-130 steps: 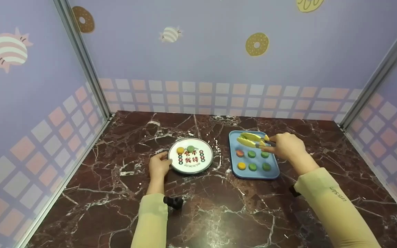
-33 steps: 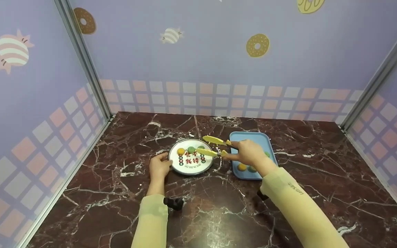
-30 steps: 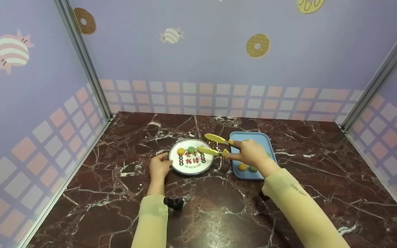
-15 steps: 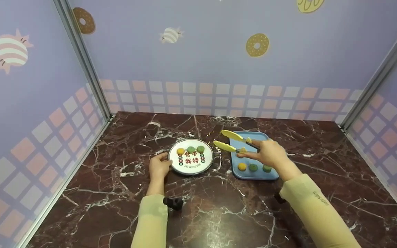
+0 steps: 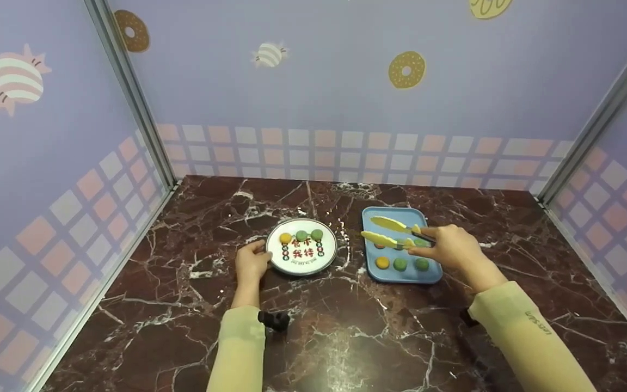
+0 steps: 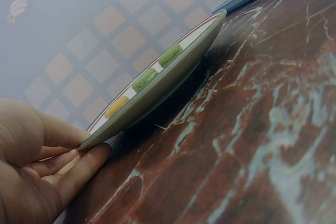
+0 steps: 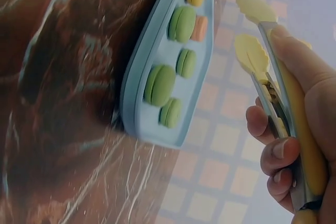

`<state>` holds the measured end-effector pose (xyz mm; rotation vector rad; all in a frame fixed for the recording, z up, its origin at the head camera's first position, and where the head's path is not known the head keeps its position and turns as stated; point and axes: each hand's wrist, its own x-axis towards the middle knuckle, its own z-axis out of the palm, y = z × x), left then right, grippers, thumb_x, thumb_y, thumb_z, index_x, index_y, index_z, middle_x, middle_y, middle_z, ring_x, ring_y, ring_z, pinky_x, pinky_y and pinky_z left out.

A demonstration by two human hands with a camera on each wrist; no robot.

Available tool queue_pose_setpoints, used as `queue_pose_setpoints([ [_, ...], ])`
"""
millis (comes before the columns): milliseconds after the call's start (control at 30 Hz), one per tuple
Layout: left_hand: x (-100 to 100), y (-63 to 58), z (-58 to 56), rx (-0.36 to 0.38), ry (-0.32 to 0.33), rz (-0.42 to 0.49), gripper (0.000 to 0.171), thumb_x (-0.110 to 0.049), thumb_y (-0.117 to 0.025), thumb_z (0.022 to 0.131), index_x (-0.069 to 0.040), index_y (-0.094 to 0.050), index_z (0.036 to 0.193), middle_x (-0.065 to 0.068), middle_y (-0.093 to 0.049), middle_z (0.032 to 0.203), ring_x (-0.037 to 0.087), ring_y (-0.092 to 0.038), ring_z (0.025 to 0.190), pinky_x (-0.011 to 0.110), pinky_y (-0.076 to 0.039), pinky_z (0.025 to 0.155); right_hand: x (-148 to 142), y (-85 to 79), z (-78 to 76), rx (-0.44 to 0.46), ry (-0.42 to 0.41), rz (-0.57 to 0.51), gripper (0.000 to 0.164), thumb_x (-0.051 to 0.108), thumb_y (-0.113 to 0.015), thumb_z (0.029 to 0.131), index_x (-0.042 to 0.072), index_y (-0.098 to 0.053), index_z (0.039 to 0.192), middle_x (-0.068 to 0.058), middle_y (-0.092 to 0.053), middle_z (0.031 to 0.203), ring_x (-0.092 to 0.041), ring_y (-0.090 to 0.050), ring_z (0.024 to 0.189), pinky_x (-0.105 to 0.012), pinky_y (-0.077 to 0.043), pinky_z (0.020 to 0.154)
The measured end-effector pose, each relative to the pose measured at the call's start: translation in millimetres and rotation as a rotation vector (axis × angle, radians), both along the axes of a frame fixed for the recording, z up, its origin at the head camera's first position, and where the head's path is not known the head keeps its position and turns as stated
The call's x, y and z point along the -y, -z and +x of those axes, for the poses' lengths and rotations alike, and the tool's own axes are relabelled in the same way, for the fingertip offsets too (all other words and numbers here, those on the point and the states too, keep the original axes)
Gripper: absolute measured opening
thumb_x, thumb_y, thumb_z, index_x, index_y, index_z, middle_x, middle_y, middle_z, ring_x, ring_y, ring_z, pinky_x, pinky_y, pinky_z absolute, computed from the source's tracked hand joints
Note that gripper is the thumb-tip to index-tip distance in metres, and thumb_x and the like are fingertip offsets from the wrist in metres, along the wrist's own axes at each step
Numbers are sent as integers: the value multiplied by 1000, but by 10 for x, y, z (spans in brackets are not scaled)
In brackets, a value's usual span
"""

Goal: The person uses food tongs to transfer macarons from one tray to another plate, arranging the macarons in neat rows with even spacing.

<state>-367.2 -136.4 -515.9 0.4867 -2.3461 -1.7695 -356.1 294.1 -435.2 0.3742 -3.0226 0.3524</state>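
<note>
My left hand (image 5: 252, 263) pinches the left rim of a round white plate (image 5: 302, 267), thumb above and fingers beneath, as the left wrist view shows. Near the plate's far side sit a yellow macaron (image 5: 285, 238) and two green macarons (image 5: 317, 234) in a row. My right hand (image 5: 451, 249) grips yellow-tipped tongs (image 7: 286, 87) over a blue tray (image 5: 433, 275); their tips are apart with nothing between them. On the tray lie a yellow macaron (image 5: 382, 263), an orange-pink macaron (image 7: 199, 28) and several green macarons (image 5: 400, 264). The tongs partly cover the tray's back row in the head view.
Plate and tray stand apart on a dark red marbled tabletop (image 5: 340, 337). Purple wall panels (image 5: 324, 98) with metal corner posts (image 5: 134, 92) enclose the back and sides.
A second green macaron now lies on the plate, let go from the tongs. My right hand has carried the opened tongs rightward, back over the tray. My left hand has stayed at the plate.
</note>
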Motion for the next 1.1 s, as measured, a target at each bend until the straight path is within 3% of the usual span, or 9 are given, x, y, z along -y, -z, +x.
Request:
queue_pose_setpoints([
  [333, 9, 5, -2, -12, 0, -1, 43, 5, -65, 92, 9, -62, 134, 32, -66, 130, 41, -69, 118, 33, -67, 80, -117, -16, -9, 43, 5, 47, 79, 69, -73, 82, 12, -68, 137, -30, -71, 123, -45, -72, 94, -51, -56, 59],
  [600, 20, 4, 9, -6, 13, -11, 43, 5, -64, 93, 9, -61, 136, 33, -64, 133, 42, -68, 119, 32, -66, 77, -124, -23, -25, 47, -21, 100, 80, 72, -72, 80, 13, -70, 135, -29, -72, 120, -47, -72, 95, -55, -59, 62],
  [867, 17, 7, 5, -12, 9, -6, 43, 5, -65, 92, 10, -62, 135, 33, -64, 132, 42, -67, 121, 31, -67, 77, -110, -15, -46, 41, -40, 115, 70, 61, -76, 84, 9, -72, 131, -28, -72, 119, -48, -72, 98, -60, -60, 72],
  [1100, 15, 15, -5, -14, 8, -10, 42, 4, -65, 92, 10, -62, 134, 33, -65, 131, 42, -67, 121, 31, -67, 78, -98, -13, -56, 49, -40, 112, 69, 60, -77, 84, 9, -73, 129, -28, -73, 117, -46, -72, 94, -58, -60, 69],
])
